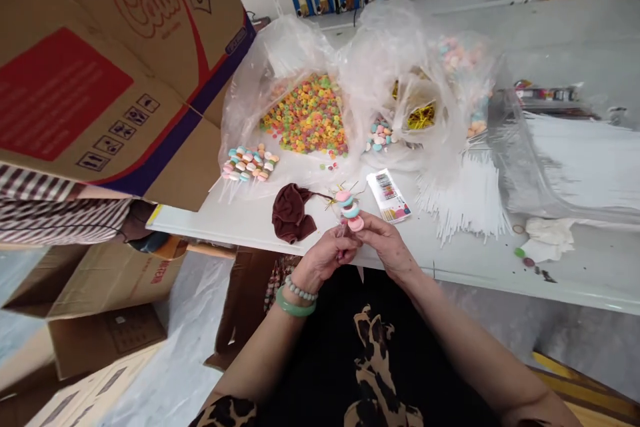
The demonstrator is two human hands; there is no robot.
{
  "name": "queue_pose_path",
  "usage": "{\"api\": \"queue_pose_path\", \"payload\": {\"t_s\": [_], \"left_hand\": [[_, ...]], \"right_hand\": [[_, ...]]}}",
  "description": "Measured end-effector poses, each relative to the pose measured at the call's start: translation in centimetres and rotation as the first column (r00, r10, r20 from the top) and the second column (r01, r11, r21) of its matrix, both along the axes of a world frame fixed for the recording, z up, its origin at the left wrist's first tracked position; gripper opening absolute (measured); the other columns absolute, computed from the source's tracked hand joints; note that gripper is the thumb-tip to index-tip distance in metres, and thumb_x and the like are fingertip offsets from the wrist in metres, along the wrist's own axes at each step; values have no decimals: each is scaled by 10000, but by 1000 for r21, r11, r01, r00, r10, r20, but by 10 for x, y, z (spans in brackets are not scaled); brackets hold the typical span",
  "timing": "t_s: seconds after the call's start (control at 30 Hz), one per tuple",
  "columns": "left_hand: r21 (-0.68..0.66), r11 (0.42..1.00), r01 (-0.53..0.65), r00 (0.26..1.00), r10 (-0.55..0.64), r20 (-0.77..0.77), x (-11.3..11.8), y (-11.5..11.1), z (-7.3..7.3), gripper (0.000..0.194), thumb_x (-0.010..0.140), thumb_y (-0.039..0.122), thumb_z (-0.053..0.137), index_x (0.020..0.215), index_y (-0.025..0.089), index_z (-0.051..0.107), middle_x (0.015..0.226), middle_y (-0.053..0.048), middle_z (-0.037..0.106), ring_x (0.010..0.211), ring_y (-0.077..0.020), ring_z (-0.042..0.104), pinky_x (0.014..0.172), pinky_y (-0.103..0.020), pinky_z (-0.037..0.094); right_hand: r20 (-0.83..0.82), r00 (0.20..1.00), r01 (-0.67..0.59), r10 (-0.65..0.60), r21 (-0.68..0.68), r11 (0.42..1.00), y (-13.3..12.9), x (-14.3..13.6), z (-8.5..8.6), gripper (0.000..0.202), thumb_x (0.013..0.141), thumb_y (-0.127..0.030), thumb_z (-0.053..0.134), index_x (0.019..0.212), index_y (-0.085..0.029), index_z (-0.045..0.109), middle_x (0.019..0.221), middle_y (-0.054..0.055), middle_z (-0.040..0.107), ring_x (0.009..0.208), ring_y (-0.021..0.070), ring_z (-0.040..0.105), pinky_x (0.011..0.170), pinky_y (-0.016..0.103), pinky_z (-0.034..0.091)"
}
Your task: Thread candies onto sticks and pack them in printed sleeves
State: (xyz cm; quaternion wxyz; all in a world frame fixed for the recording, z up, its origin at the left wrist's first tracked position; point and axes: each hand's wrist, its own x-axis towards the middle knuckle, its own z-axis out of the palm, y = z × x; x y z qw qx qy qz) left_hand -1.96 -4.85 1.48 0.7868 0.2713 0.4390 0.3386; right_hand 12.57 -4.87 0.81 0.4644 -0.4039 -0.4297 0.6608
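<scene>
A candy skewer (351, 212), with pink, white and pale blue pieces stacked on it, stands upright between my hands at the table's front edge. My left hand (327, 252), with a beaded bracelet and a green bangle at its wrist, is closed around the lower end, where the stick is mostly hidden. The fingertips of my right hand (389, 243) pinch near the lowest pink piece. Gold twist ties (340, 195) lie just behind the skewer. To the left is a crumpled dark brown cloth (293, 213); to the right, a printed card (389, 195).
Finished-looking candy skewers (249, 163) lie at left. Behind are an open plastic bag of colourful ring candies (313, 113) and another bag with gold ties (421, 117). White sticks (467, 197) spread at right. A large cardboard box (115, 67) overhangs the table's left end.
</scene>
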Motion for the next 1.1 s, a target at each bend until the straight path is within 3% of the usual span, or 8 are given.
{"api": "queue_pose_path", "payload": {"t_s": [0.17,0.27,0.3,0.37,0.67,0.83,1.0,1.1], "left_hand": [[207,954,217,881,-100,-463,-35,-17,7,334,738,446,705,903,168,619,798,-43,630,715,-162,595,607,-263,432],[314,943,108,271,276,-922,-70,-11,5,361,836,509,598,1019,199,620,1024,-110,651,964,-249,604,773,-325,445],[276,957,84,42,273,-961,-81,-6,1,385,862,525,555,1052,194,606,1056,-139,646,1014,-285,599,801,-352,441],[118,989,91,-167,132,-977,-97,5,-9,420,891,531,497,1091,171,579,1030,-177,653,1001,-328,613,808,-395,438],[238,958,158,28,236,-971,-109,-1,-21,88,820,250,594,883,190,580,804,-134,612,856,-298,614,717,-330,367],[116,948,295,-194,178,-965,-112,-9,-20,176,875,209,440,800,191,598,771,-130,631,763,-260,593,662,-330,334],[235,966,105,-47,241,-969,-117,4,-27,237,801,378,596,650,195,589,614,-11,584,639,-165,519,591,-264,304],[252,967,38,-104,255,-961,-108,-2,-18,280,802,448,607,684,195,629,648,-18,593,664,-170,517,581,-261,286]], "right_hand": [[153,977,154,-151,-10,988,8,-14,-7,119,712,-341,706,735,-225,705,703,-20,667,707,166,578,703,301,450],[172,965,202,-199,-1,979,17,-4,-10,99,678,-310,721,720,-221,716,752,-7,697,767,175,587,769,315,441],[169,965,205,-199,-17,979,19,-2,-10,96,672,-307,719,709,-219,714,744,-4,697,765,176,587,775,319,439],[159,969,201,-192,-43,979,21,1,-7,92,657,-301,716,690,-215,709,729,0,695,758,176,586,786,327,437],[118,982,158,-148,-80,984,10,0,-19,113,683,-322,679,685,-210,676,736,-4,681,761,173,594,803,335,451],[99,984,158,-147,-116,981,6,4,-22,112,650,-320,684,672,-212,670,710,-9,677,756,178,599,800,337,462],[69,987,157,-148,-141,977,2,7,-21,91,649,-295,683,669,-207,670,712,-11,679,760,170,603,799,324,453],[76,986,155,-145,-140,978,0,10,-23,91,659,-294,676,668,-204,661,702,-16,664,756,166,593,786,314,442]]}}
